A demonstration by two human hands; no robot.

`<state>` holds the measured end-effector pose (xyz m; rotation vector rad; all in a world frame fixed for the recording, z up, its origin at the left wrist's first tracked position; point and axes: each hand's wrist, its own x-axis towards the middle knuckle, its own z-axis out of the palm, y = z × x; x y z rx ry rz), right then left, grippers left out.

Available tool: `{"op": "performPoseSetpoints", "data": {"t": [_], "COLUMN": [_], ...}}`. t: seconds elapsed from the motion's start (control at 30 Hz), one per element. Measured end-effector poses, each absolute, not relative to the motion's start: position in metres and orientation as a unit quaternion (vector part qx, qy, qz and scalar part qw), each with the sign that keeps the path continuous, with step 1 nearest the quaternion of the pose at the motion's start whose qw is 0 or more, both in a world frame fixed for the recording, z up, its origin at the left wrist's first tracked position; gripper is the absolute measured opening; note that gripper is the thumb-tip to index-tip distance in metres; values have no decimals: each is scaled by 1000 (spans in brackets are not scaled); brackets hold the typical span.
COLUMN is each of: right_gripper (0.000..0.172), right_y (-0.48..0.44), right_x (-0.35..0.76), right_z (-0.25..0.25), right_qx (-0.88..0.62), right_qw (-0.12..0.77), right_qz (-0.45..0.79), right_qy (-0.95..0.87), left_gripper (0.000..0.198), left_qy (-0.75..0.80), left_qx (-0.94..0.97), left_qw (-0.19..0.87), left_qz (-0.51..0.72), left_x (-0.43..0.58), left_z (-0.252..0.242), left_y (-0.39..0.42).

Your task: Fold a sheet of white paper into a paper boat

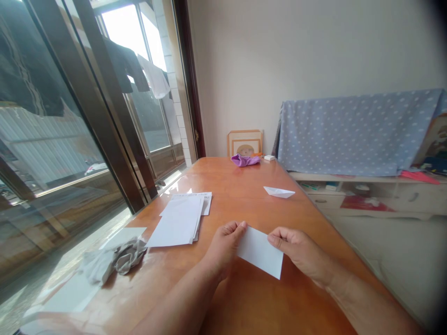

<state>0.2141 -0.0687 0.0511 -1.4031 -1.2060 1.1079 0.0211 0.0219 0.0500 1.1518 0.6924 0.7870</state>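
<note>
A white sheet of paper (261,253), seemingly folded to a small rectangle, is held up above the table, tilted down to the right. My left hand (228,242) pinches its upper left corner between thumb and fingers. At the upper right edge my right hand (292,244) grips it the same way, thumb on top. Beyond my right hand a white folded paper boat (278,191) lies on the table. Left of my left hand rests a stack of white paper sheets (178,221), with print showing on a rear sheet.
The glossy brown wooden table (237,186) stretches away toward the wall. A crumpled grey cloth (130,256) lies at the left, a purple cloth (245,160) and a small white box (269,157) at the far end. Glass doors stand left; a low cabinet (363,200) stands right.
</note>
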Motion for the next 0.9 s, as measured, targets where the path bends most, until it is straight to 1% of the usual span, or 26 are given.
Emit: {"op": "performPoseSetpoints", "data": {"t": [0.13, 0.23, 0.33, 0.4, 0.5, 0.57, 0.63, 0.7, 0.8, 0.9], "right_gripper": [37, 37, 38, 37, 34, 30, 28, 29, 30, 30], "right_y": [-68, -65, -63, -64, -67, -69, -70, -70, -68, -68], "right_x": [216, 219, 221, 219, 214, 210, 208, 206, 206, 204], "right_z": [50, 46, 41, 40, 44, 47, 48, 47, 44, 43], "right_qx": [-556, -553, -568, -609, -658, -654, -637, -624, -617, -615], "right_qw": [524, 551, 540, 538, 526, 505, 484, 466, 451, 444], "right_qz": [469, 469, 448, 361, 178, 119, 122, 152, 182, 205], "right_qy": [-443, -412, -430, -458, -509, -551, -587, -609, -619, -619], "left_gripper": [49, 40, 32, 32, 33, 35, 33, 32, 46, 40], "left_qy": [249, 234, 262, 297, 323, 320, 305, 289, 283, 281], "left_qx": [500, 506, 509, 515, 536, 548, 554, 553, 547, 552], "left_qw": [747, 757, 746, 724, 695, 690, 693, 700, 705, 699], "left_qz": [361, 341, 340, 351, 355, 350, 346, 346, 353, 359], "left_x": [20, 20, 21, 21, 22, 23, 23, 24, 25, 26], "left_z": [56, 55, 51, 48, 46, 46, 45, 45, 45, 47], "left_y": [19, 19, 20, 21, 23, 23, 22, 20, 20, 19]}}
